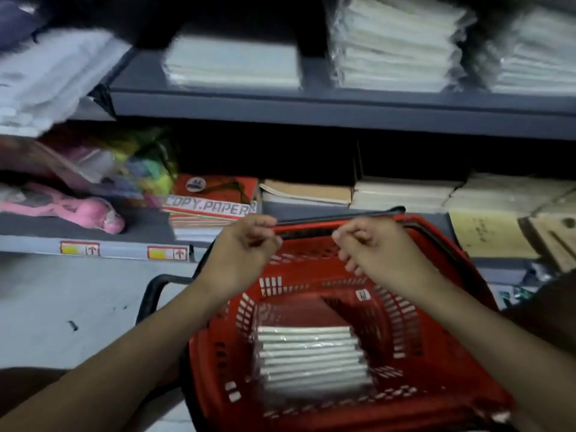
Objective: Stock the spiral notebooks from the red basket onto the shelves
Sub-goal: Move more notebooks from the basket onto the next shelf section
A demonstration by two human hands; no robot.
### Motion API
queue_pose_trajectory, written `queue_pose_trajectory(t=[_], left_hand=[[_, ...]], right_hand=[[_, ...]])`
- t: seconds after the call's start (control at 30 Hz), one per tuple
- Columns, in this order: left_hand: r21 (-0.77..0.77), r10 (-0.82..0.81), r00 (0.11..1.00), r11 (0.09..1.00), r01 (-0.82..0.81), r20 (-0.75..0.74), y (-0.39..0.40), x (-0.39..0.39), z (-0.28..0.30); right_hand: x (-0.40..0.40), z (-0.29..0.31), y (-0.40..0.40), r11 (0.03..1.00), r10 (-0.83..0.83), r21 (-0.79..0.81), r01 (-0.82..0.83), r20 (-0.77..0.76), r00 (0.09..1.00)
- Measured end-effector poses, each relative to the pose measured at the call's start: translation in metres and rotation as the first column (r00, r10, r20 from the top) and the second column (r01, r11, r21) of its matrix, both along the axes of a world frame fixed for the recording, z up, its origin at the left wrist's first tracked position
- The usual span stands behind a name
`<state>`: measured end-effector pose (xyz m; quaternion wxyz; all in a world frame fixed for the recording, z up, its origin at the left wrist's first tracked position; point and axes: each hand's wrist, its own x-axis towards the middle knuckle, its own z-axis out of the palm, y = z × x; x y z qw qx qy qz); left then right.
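A red basket (215, 363) stands low in front of the shelves. At its bottom lies a stack of plastic-wrapped spiral notebooks (311, 360), white edges facing up. A black basket handle (336, 217) is raised across the far rim. My left hand (246, 247) hovers over the basket's far left corner and pinches the left end of that handle. My right hand (371, 247) is over the far right part of the basket, just in front of the handle, fingers curled with nothing visible in them.
The grey upper shelf (311, 104) carries stacks of wrapped white paper goods (396, 45). On the lower shelf (140, 226) lie a red copy paper pack (215, 198), notebook stacks (402, 194), yellowish pads (489, 232) and a pink toy (78, 210). A second black handle (152, 294) hangs at the basket's left.
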<state>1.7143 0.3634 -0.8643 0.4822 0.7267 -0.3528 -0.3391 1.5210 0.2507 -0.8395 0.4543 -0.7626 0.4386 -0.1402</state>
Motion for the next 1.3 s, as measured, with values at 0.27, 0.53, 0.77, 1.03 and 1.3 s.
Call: queue_pose_trajectory(t=[0.27,0.53,0.77,1.03,1.3], left_hand=[[0.59,-0.204,0.979,0.787,0.18,-0.028,0.029,-0.03,-0.057],[0.739,-0.306,0.952,0.637,0.22,-0.02,0.028,-0.033,-0.069],[0.8,-0.318,0.948,0.575,0.171,0.025,0.032,-0.04,-0.078],[0.625,0.032,0.993,0.779,0.048,-0.116,0.045,-0.041,-0.048],[0.355,0.216,0.498,0.913,0.202,-0.839,0.066,-0.048,-0.022]], right_hand=[[-0.041,-0.119,0.027,0.931,-0.131,0.288,0.226,-0.313,0.941],[-0.037,-0.151,0.045,0.918,-0.002,0.356,0.172,-0.432,0.902],[-0.035,-0.151,0.053,0.898,-0.052,0.359,0.255,-0.489,0.871],[-0.054,-0.09,0.061,0.773,-0.337,0.431,0.465,-0.342,0.877],[-0.084,0.009,0.043,0.457,-0.406,0.836,0.303,-0.107,0.907]])
